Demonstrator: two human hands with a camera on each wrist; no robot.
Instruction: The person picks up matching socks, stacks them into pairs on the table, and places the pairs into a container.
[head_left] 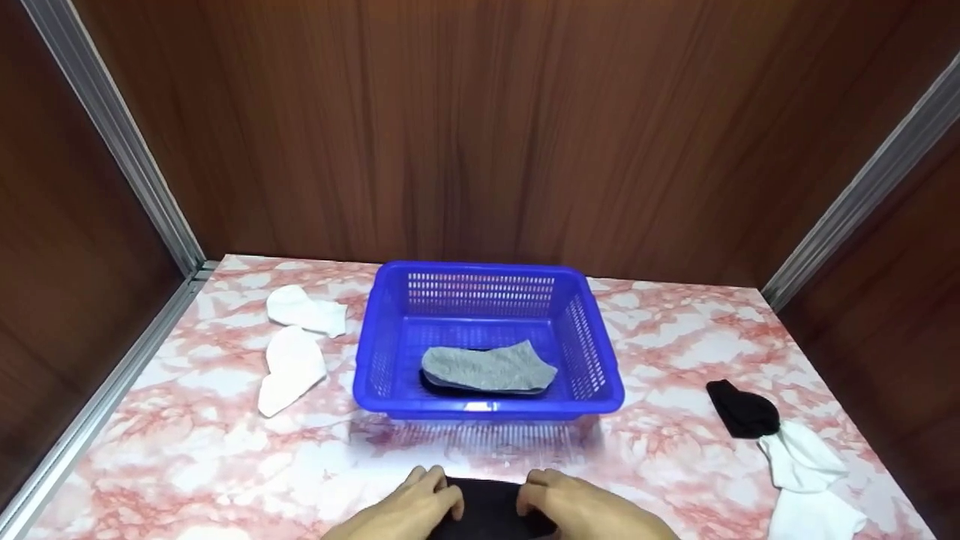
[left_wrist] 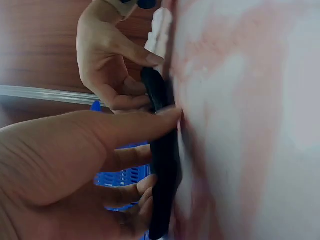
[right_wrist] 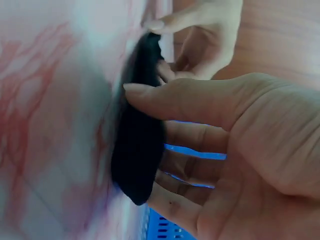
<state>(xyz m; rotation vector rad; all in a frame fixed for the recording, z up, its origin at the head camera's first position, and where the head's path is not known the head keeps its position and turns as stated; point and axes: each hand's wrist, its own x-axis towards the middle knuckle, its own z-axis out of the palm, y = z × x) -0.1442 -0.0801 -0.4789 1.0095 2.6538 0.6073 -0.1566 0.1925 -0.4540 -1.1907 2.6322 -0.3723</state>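
At the front edge of the head view, a black sock (head_left: pixel 484 511) lies stretched between my two hands, low over the table. My left hand (head_left: pixel 416 504) pinches its left end, thumb on the near face and fingers behind, as the left wrist view shows. On the right end, my right hand (head_left: pixel 583 508) holds it the same way; in the right wrist view the sock (right_wrist: pixel 140 145) hangs between thumb and fingers. Beyond both hands stands a blue basket (head_left: pixel 487 406). Inside it a grey sock (head_left: pixel 487 367) lies flat on top of something black.
Two white socks lie left of the basket, one farther back (head_left: pixel 304 310) and one nearer (head_left: pixel 292 367). To the right are a black sock (head_left: pixel 744 411) and white socks (head_left: pixel 806 457). Brown wood-grain panels (head_left: pixel 480 135) enclose the marbled table (head_left: pixel 660 352).
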